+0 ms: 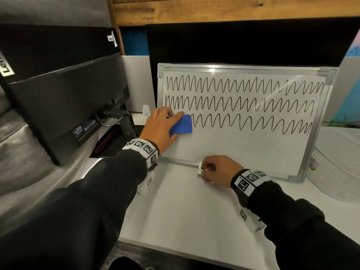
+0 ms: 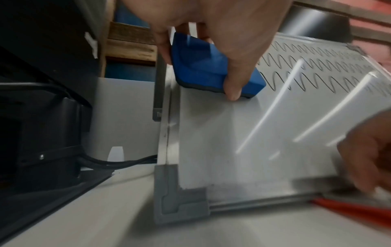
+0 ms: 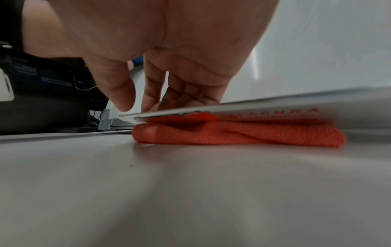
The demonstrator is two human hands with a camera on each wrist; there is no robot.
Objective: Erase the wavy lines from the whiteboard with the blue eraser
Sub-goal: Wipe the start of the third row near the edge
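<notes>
Desk (image 1: 185, 211) surface, white, lies nearest, with both dark sleeves reaching forward over it. Right hand (image 1: 216, 170) rests at the whiteboard's bottom rail, fingers curled over the aluminium edge and gripping it; an orange cloth (image 3: 237, 135) sits folded under that rail, touching the desk. Whiteboard (image 1: 233, 145) stands tilted back, propped against a dark panel. Left hand (image 1: 158, 127) grips the blue eraser (image 1: 182, 124) — thumb on its lower edge, fingers over the top — and presses it flat to the board near the left frame. Eraser sits at the left end of the lowest wavy line (image 1: 251, 123); the stroke runs rightward from the hand, its long axis horizontal across the board. Judgement: the coming move is a sweep to the right along that row, and the left hand is the nearer one for it. Two further wavy rows (image 1: 243, 94) lie above, untouched; the board below the lowest row is blank.

Writing: a black monitor (image 1: 64, 106), back facing, stands left of the board, with a partly cut-off label reading "Le" — remainder out of frame. Lettering on the rail in the right wrist view is unreadable.
</notes>
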